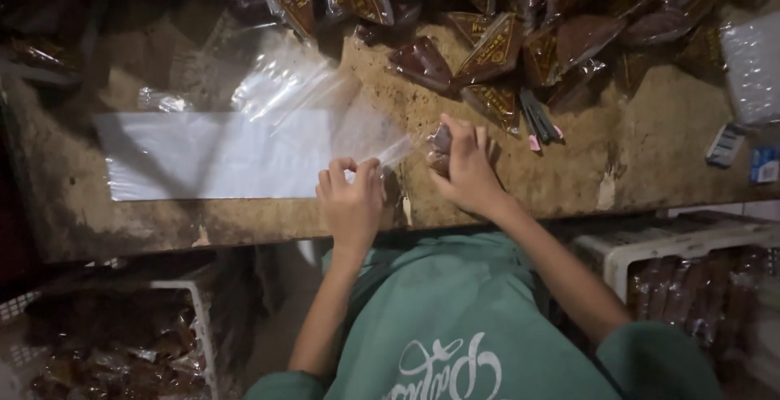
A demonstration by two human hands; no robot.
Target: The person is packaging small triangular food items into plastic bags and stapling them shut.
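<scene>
Clear plastic is what both hands work at, near the front edge of a worn, stained brown desk (650,156). The left hand (351,201) has its fingers curled together, pinching the near end of a clear plastic bag (366,136) that lies crumpled across the desk and runs up and away to the left. The right hand (467,168) sits just beside it, fingers closed over a small dark wrapped piece (439,142) pressed against the desk, right at the mouth of the bag. The two hands are close but not touching.

Left of the hands, a long white sheet (203,156) lies flat on the desk, partly under the clear bag. Along the far edge, a heap of brown triangular packets (496,47) in glossy wrappers spreads from the middle to the right. A few thin dark sticks with pink tips (538,120) lie just beyond the right hand. At the far right edge rest a stack of clear bags (751,67) and two small blue-and-white items (743,152).

Below the desk, a white crate (195,327) on the left holds dark wrapped goods, and another white crate (650,246) on the right holds brown packets. The person wears a green shirt (455,319).
</scene>
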